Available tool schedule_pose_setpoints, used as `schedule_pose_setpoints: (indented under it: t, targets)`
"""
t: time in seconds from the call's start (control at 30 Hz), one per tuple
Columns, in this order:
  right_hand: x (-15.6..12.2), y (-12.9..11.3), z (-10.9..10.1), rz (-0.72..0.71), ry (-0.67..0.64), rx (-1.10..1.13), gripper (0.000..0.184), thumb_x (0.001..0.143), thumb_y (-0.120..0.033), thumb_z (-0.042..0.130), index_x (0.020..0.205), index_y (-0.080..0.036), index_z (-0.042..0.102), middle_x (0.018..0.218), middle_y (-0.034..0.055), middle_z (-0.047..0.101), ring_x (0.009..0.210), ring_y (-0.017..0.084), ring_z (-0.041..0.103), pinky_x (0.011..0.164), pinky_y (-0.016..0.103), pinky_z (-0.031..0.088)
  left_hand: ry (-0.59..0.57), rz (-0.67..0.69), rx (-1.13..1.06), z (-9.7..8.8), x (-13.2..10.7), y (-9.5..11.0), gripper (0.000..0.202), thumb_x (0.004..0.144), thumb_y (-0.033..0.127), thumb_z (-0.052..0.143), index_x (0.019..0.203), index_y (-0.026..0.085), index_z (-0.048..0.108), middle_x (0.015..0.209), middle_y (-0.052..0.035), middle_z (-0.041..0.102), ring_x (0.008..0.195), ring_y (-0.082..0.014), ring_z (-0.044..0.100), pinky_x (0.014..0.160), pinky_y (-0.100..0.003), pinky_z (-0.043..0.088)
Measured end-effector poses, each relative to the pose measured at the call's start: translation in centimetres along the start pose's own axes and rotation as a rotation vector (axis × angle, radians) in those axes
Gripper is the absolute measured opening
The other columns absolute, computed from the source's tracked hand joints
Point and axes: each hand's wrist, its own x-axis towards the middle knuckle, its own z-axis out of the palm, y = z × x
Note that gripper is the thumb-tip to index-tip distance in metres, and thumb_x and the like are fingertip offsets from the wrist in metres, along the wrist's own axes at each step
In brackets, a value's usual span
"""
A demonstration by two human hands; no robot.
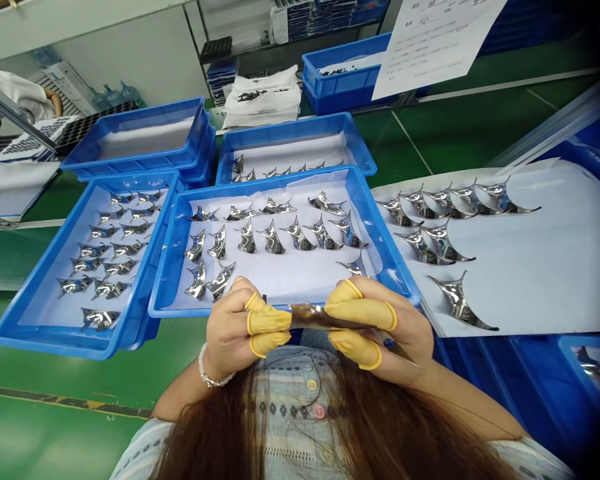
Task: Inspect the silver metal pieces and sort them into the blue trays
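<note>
Close to my chest I hold a shiny curved metal part (310, 316) between both hands. My left hand (245, 327), with yellow finger cots on its fingertips, pinches one end. Fingers of my right hand (387, 327), in the same yellow cots, are closed on the other end, and a pointed tip shows below them. Just beyond my hands lies a blue tray (280, 187) lined with white sheet, bearing rows of similar pointed metal parts (297, 235). To the right, more such parts (455, 300) rest on a white sheet (535, 273).
At left a blue tray (25, 293) holds two columns of the parts. Behind stand another blue tray (290, 130) and stacked blue trays (140, 157). A printed paper (435, 40) hangs at upper right. A person's arm (55, 103) shows at far left.
</note>
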Motion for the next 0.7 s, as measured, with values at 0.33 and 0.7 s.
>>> schedule_pose_setpoints:
  t: [0.33, 0.7]
  targets:
    - [0.0, 0.5, 0.2, -0.026, 0.040, 0.001, 0.018, 0.088, -0.015, 0.066, 0.104, -0.023, 0.068, 0.072, 0.0001, 0.056, 0.056, 0.012, 0.053, 0.045, 0.022, 0.043, -0.019, -0.026, 0.003, -0.1, -0.4, 0.1, 0.022, 0.090, 0.040, 0.070, 0.083, 0.020, 0.071, 0.062, 0.0027, 0.052, 0.062, -0.0132, 0.047, 0.062, -0.030, 0.038]
    - [-0.4, 1.2, 0.7, 0.331, 0.028, 0.168, 0.018, 0.094, -0.031, 0.064, 0.086, -0.021, 0.077, 0.071, 0.0021, 0.066, 0.063, 0.015, 0.058, 0.058, 0.028, 0.047, 0.164, -0.849, -0.630, 1.0, 0.0, 0.5, 0.041, 0.068, 0.055, 0.085, 0.068, 0.016, 0.073, 0.058, -0.0008, 0.060, 0.051, -0.0105, 0.048, 0.047, -0.024, 0.040]
